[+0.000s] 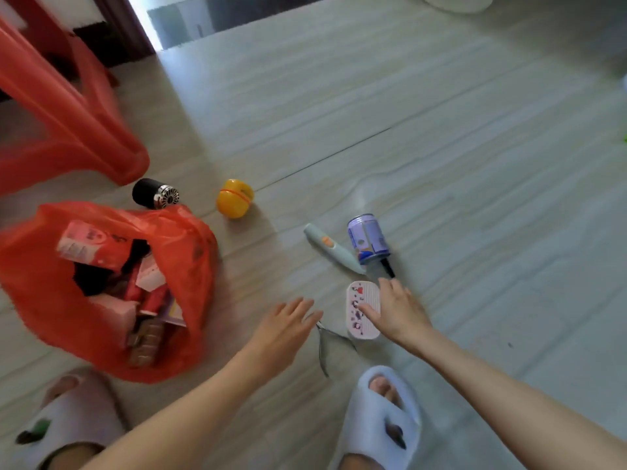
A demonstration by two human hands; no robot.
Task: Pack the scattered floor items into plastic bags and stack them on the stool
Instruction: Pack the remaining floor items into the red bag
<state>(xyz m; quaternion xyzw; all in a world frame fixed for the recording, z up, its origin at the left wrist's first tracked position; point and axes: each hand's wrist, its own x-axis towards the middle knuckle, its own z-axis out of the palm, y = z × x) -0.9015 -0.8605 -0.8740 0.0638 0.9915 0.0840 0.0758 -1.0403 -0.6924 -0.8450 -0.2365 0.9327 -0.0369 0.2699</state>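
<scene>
Fingers (369, 313) of the right hand (395, 312) lie straight on the small patterned case (363, 308), gripping nothing; the left hand (281, 329) hangs relaxed beside the metal nippers (327, 344). On the floor (441, 130), largest first: red stool (64, 106), then the red plastic bag (112, 286), already part filled and soft, best lifted by its rim. The can (368, 239) looks rigid and likely rolls. The yellow capsule (235, 198) seems slippery. The case looks light and stiff; pinch its long edges.
</scene>
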